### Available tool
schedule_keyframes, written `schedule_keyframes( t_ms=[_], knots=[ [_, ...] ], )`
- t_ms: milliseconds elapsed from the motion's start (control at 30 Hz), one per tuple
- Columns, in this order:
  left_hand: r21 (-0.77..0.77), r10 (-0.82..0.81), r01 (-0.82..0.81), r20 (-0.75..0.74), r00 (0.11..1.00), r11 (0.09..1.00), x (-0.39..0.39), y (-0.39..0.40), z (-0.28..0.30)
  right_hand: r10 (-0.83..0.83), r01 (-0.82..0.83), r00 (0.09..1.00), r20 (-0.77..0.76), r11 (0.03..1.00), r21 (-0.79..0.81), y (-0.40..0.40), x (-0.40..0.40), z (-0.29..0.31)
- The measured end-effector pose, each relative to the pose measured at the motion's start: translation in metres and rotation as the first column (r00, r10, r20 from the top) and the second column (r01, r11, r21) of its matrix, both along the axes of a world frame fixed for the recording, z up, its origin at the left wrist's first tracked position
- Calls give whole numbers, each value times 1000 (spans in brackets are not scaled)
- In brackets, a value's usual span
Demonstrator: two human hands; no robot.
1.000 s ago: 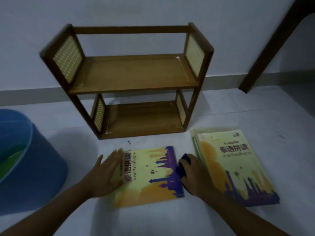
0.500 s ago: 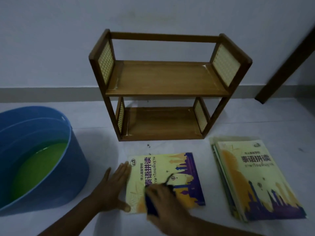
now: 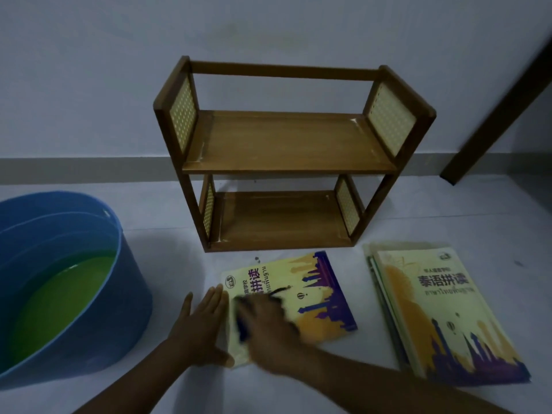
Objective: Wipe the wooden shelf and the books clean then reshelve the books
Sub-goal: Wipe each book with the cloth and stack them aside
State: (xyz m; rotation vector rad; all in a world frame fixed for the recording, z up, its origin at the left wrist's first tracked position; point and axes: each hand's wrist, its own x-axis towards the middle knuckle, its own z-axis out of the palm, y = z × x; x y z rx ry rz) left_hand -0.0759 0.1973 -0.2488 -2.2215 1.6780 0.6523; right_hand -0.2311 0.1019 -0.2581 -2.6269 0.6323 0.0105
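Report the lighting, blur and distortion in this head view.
Head view: dim, bluish light overall; the right hand wiping the yellow-and-purple book with a dark cloth is motion-blurred; the flat left hand is sharper; wide-angle bowing shows on the brown wooden two-tier shelf.

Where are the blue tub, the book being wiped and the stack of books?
blue tub (image 3: 136,294), head view, on its outer wall.
book being wiped (image 3: 322,297), head view, on the bare right half of its cover.
stack of books (image 3: 442,312), head view, on the top book's cover.
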Motion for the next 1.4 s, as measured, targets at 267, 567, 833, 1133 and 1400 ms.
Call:
schedule_keyframes(
  t_ms=[267, 567, 833, 1133, 1400],
  knots=[
    [18, 29, -30, 19, 999, 999, -2, -2, 2, -386, 386, 923, 12, 922, -38, -125, -9, 1],
    [33, 18, -19, 36, 999, 999, -2, -2, 4, 171, -171, 985, 18, 985, -25, -12, -47, 5],
    [58, 25, -29, 71, 997, 998, -9, -10, 6, -486, 482, 873, -27, 871, -96, -111, -112, -1],
    [-163, -117, 114, -11, 993, 980, -87, -40, -27, -623, 623, 767, -154, 780, -54, -121, -127, 0],
    [-511, -418, 493, 263, 870, 704, -74, -51, 10, -727, 632, 677, -116, 492, 599, -147, -139, 36]
  ],
)
